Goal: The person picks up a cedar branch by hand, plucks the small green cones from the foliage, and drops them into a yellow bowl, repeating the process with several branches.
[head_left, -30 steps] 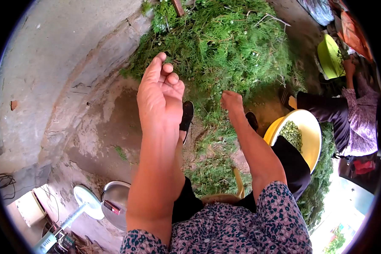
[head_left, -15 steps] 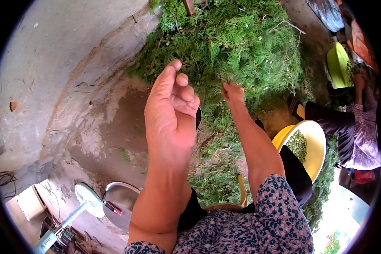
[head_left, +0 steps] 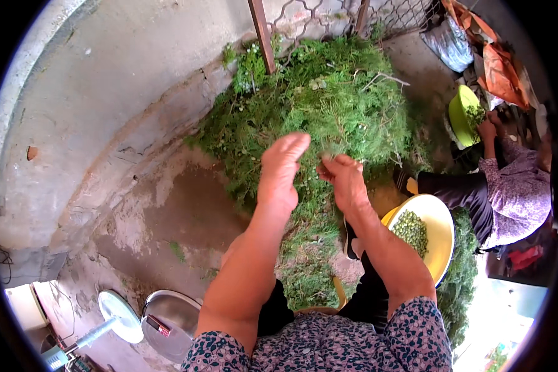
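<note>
A big heap of green conifer branches [head_left: 347, 93] with small pale green cones lies in front of me. Over its near edge my left hand [head_left: 282, 168] is raised, fingers stretched out and slightly blurred, holding nothing that I can see. Close to its right, my right hand [head_left: 347, 180] is closed in a pinch. A faint blur shows at those fingertips, too smeared to name. By my right leg a yellow basin [head_left: 441, 235] stands tilted in view, partly filled with green cones [head_left: 410, 233]. My right forearm passes just left of it.
At the right a co-worker in a purple patterned top [head_left: 518, 192] has both hands at a lime-green basin [head_left: 457, 118]. A wall [head_left: 130, 93] curves along the left; a metal post [head_left: 262, 37] rises behind the heap. A metal basin [head_left: 183, 307] and white round stand [head_left: 119, 316] are lower left.
My left hand has moved lower and farther from view, beside the right one. My right hand has shifted slightly down. The view has shifted, showing more of the far wall and fence.
</note>
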Tool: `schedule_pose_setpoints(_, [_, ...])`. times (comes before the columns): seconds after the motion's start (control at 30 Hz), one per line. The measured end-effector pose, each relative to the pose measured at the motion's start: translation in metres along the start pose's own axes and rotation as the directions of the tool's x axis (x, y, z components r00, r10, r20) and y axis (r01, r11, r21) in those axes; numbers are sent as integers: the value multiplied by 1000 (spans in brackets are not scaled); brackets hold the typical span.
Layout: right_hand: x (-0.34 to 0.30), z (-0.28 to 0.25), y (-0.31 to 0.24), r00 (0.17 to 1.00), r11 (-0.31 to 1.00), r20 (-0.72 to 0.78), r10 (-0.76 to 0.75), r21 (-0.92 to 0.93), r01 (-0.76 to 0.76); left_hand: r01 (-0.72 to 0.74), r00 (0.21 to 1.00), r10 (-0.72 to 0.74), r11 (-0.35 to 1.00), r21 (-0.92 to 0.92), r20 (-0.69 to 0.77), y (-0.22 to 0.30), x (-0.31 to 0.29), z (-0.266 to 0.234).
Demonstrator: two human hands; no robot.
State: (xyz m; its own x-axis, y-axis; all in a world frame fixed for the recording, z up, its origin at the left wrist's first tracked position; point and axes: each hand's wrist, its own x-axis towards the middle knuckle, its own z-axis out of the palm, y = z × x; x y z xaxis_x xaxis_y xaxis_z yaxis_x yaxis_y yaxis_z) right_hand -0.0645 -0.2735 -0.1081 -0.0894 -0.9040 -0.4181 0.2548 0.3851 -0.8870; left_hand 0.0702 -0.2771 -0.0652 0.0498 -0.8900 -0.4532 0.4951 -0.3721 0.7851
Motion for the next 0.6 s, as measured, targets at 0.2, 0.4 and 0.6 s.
schedule_pose_setpoints(0.2, [-43, 2, -3, 993, 1000, 117, 11, 11, -12, -96, 982, 124, 978, -185, 145, 4, 4, 20])
schedule_pose_setpoints(0.4, [-39, -24, 18, 945, 972, 250, -210, -50, 229, -216, 949, 256, 952, -215, 182, 11, -1, 31])
schedule_pose_setpoints(0.6, [-37, -41, 14, 930, 758, 365, -52, -592, 275, -230, 964, 245, 963, -138, 101, 7, -3, 37])
